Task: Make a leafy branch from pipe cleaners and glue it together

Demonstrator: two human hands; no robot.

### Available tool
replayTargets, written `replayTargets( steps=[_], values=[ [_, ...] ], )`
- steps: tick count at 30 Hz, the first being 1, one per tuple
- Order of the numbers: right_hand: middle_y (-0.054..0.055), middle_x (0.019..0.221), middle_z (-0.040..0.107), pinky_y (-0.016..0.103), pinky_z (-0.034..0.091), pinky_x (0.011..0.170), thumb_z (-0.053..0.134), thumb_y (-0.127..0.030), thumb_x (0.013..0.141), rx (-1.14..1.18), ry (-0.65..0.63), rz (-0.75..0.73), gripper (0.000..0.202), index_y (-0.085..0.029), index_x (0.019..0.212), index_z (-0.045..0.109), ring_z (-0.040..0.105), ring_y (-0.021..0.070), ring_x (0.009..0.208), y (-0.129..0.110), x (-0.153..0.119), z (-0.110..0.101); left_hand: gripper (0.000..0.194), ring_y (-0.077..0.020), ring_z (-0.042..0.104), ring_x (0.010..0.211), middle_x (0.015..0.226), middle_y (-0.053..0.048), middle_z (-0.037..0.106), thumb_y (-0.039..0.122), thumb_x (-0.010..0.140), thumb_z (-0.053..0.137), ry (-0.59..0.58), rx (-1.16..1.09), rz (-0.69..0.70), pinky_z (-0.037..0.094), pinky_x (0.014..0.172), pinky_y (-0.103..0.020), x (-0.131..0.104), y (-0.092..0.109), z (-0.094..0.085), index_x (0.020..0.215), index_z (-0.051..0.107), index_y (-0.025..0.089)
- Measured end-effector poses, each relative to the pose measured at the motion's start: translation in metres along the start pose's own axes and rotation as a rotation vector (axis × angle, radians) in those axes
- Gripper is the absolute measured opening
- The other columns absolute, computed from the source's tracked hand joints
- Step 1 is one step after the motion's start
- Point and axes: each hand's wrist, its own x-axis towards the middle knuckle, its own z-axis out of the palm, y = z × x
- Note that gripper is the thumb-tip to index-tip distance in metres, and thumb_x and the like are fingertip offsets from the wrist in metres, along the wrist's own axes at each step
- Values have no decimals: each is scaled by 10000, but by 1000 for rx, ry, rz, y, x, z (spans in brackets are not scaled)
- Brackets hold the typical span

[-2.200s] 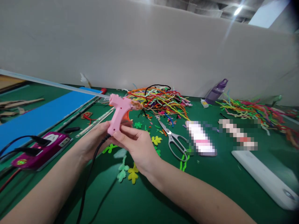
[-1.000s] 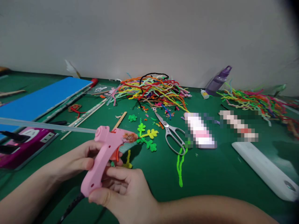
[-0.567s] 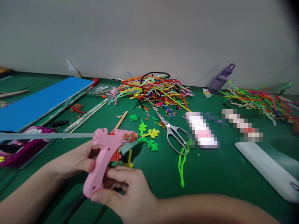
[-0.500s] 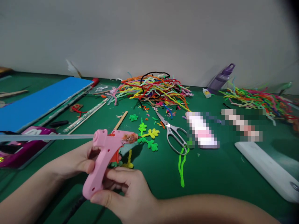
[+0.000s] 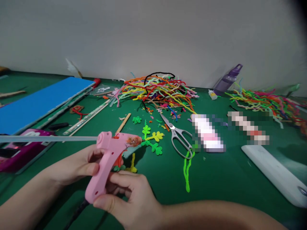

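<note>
Lowered glue gun (image 5: 103,169); pink, front brown-crusted; nozzle (image 5: 143,140) at leafy sprig (image 5: 156,149)

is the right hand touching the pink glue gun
Touching: the head view shows the right hand with its thumb against the pink glue gun.

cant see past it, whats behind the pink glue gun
A wooden stick pokes out behind the glue gun, and part of the left hand shows. The stick's near end and some fingers are covered; anything else can't be told.
</note>
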Motion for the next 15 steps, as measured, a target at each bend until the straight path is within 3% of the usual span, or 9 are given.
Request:
replayTargets(
  steps=[10, 15],
  values=[
    [35, 901, 629, 227, 474, 778, 668, -422, 786, 25, 18, 51, 360, -177, 1048, 697, 589, 142, 831, 2, -1, -1, 402, -114, 587, 692, 872, 53, 709, 476, 755, 667, 41, 94, 12, 498, 626, -167, -1, 0, -1, 1024, 691, 178],
    [39, 913, 636, 231, 476, 783, 668, -411, 789, 21, 14, 39, 352, -174, 1046, 701, 594, 147, 845, 3, -1, -1, 582, -137, 608, 702, 884, 42, 708, 581, 742, 622, 52, 213, -8, 508, 637, -206, -4, -7, -4, 1157, 623, 173]
  ],
)
